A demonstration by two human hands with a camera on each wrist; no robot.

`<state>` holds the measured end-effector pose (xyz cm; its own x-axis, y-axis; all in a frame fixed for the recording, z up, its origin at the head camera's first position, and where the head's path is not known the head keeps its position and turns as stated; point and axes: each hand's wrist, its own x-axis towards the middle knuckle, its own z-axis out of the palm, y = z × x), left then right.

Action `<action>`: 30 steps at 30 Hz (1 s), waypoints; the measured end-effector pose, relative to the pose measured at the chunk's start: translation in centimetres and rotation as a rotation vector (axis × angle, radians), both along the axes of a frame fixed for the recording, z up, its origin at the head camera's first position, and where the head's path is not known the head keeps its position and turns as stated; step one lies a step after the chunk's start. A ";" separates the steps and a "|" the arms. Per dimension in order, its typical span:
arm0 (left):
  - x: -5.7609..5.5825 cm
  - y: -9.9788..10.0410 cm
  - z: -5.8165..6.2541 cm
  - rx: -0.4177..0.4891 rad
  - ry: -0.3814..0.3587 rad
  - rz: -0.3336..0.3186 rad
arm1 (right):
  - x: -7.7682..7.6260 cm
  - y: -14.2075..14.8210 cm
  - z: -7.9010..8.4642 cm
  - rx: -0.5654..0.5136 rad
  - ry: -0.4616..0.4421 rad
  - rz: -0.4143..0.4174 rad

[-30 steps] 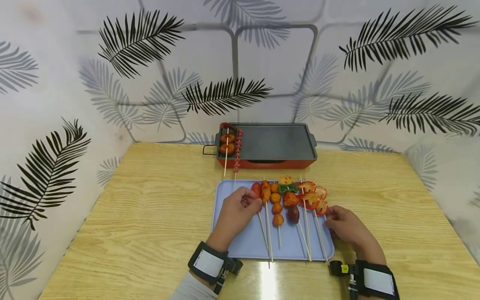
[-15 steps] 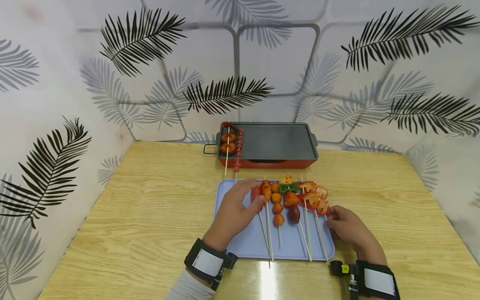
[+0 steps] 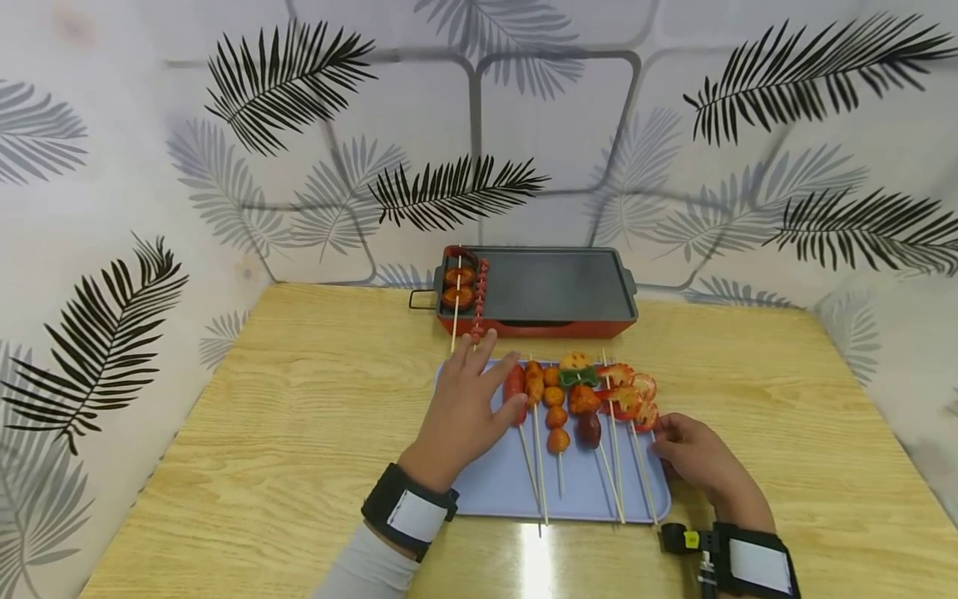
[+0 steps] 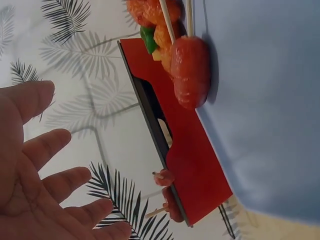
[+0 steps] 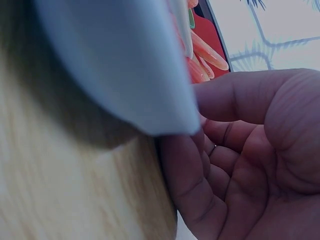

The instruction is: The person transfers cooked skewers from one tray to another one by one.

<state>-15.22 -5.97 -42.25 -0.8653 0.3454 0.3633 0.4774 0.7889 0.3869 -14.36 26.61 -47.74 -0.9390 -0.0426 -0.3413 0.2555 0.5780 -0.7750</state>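
My left hand [image 3: 466, 408] is over the left part of the pale blue tray [image 3: 486, 491], fingers spread and holding nothing. Close to its thumb lies a skewered red sausage [image 3: 515, 384], also large in the left wrist view [image 4: 191, 72]. Thumb and curled fingers of my right hand [image 3: 699, 453] pinch the tray's right edge, as the right wrist view shows with the tray rim [image 5: 170, 107] between them. On the tray lie several skewers: a browned one [image 3: 534, 383], orange balls [image 3: 556, 418], a mixed one with a dark piece [image 3: 589, 430], and red-orange shrimp-like slices [image 3: 624, 395].
Behind the tray stands a red grill with a dark flat plate [image 3: 557, 283]. At its left end lie a skewer of round brown slices [image 3: 458, 295] and a thin skewer of small red pieces [image 3: 481, 291]. A leaf-patterned wall [image 3: 337, 166] rises behind the wooden table [image 3: 314, 416].
My left hand has uncurled from beside the sausage, and its fingers have spread and shifted forward toward the grill. The right hand stays at the tray's edge.
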 end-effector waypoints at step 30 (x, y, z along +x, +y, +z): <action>-7.7 -1.2 1.9 -0.084 -0.103 -0.052 | 0.2 0.1 0.0 -0.034 0.030 0.008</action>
<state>-22.94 -7.16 -40.37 -0.8766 0.4165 0.2412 0.4798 0.7958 0.3694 -14.17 26.67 -47.74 -0.9482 -0.0612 -0.3116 0.2277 0.5527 -0.8016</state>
